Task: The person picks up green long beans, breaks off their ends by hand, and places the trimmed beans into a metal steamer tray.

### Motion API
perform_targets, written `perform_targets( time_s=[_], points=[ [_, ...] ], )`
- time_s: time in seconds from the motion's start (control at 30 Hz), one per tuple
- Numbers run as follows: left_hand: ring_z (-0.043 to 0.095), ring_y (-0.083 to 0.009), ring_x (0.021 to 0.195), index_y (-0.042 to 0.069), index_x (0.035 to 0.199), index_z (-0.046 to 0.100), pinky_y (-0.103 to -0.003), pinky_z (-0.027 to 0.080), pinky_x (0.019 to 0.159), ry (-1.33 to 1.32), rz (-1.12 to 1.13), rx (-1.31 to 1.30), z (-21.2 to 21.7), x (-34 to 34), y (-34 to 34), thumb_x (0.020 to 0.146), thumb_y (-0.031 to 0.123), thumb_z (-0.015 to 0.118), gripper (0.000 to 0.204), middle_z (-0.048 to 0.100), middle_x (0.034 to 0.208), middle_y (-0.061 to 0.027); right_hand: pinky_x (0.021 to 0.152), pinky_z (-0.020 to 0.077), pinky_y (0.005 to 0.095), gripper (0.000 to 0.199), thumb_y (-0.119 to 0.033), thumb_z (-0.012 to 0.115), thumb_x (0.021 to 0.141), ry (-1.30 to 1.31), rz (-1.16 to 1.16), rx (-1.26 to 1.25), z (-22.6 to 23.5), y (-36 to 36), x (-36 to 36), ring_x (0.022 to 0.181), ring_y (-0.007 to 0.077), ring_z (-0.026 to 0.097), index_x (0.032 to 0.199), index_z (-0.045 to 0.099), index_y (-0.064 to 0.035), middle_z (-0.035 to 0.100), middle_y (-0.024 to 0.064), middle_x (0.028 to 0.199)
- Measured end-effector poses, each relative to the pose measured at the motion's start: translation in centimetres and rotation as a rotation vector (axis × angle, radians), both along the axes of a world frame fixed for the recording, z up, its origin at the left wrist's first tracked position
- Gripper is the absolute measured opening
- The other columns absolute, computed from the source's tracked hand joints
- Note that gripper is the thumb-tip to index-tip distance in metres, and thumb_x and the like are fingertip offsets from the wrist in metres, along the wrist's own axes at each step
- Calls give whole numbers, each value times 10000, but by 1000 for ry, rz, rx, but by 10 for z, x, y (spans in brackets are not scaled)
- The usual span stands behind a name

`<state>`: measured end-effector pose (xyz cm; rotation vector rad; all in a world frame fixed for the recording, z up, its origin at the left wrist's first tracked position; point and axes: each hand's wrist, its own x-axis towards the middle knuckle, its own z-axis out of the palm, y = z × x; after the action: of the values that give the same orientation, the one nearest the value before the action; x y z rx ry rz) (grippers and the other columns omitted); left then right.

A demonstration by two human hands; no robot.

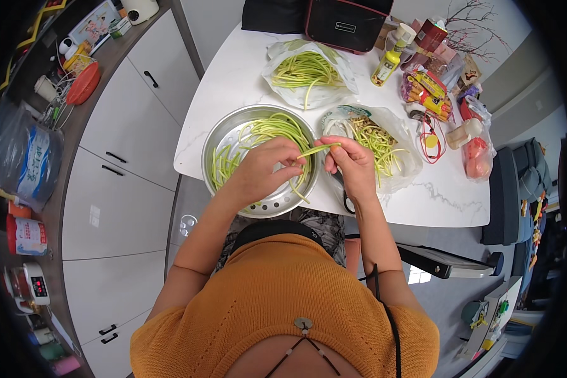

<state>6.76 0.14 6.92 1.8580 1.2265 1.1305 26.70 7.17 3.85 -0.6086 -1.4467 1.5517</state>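
Observation:
A green garlic scape [317, 150] spans the gap between my hands, above the right rim of a perforated metal basin [213, 140]. My right hand [351, 165] pinches its right end between thumb and fingers. My left hand [264, 169], over the basin, has its fingers curled at the left end; the exact grip is partly hidden. Inside the basin lie many cut scapes [272, 127]. Just right of my right hand, an open plastic bag [404, 131] holds more scape pieces with brownish tips [375, 143]. Behind the basin, another white bag [346, 70] carries a bundle of long scapes [305, 70].
On the white table [447, 195], a yellow bottle [387, 63], packaged snacks [427, 91] and a red-corded item [431, 140] stand to the right. A black box [346, 25] is at the back. White cabinets [120, 208] run along the left.

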Motion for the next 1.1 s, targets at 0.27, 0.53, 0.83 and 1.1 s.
perform_targets(
  time_s=[0.27,0.53,0.83,1.1],
  points=[
    [586,-114,787,-2,994,612,-238,479,715,-118,196,-81,-10,1,5,779,6,653,219,616,881,-62,577,438,179,237,-53,574,896,-91,-101,33,5,1,1,662,56,546,1125,609,-4,658,36,890],
    [579,-105,715,9,1011,649,-231,469,646,113,218,74,-18,2,12,804,22,634,208,629,826,-28,607,453,204,234,-24,593,858,-244,-145,286,5,1,3,684,76,546,1089,634,-24,618,37,902],
    [596,-90,697,3,983,603,-207,480,623,-630,230,-292,-30,-7,25,850,46,626,142,637,816,-42,610,481,269,235,-23,687,739,-472,-476,956,15,-9,-3,677,183,580,970,673,-62,617,78,920],
    [603,-103,708,10,987,593,-218,490,637,-778,152,-318,-28,-3,23,862,54,618,135,629,826,-51,622,480,334,188,-70,718,703,-660,-378,1102,9,-11,-19,736,236,583,885,672,-73,620,54,819]
  ],
)
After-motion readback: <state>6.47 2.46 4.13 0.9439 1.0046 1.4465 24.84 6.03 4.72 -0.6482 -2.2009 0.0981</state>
